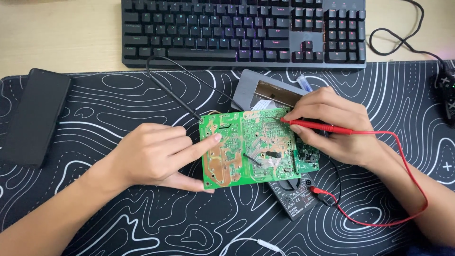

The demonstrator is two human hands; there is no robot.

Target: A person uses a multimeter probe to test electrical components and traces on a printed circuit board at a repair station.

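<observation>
A green circuit board (pixel 241 147) lies solder side up on the desk mat. My left hand (pixel 156 156) steadies it, index finger on its left part and thumb under the near edge. My right hand (pixel 336 128) pinches a red test probe (pixel 315 125) whose tip touches the board's upper right area. A black test probe (pixel 175 97) lies on the mat with its tip at the board's upper left corner. A black multimeter (pixel 294 196) sits partly under the board's near right corner, with the red lead (pixel 407 166) plugged into it.
A black keyboard (pixel 244 31) stands along the far edge. A dark phone (pixel 35 116) lies at the left. A grey flat metal case (pixel 270 92) sits behind the board. The patterned black mat (pixel 118 223) covers the desk; a black object (pixel 448 92) is at the right edge.
</observation>
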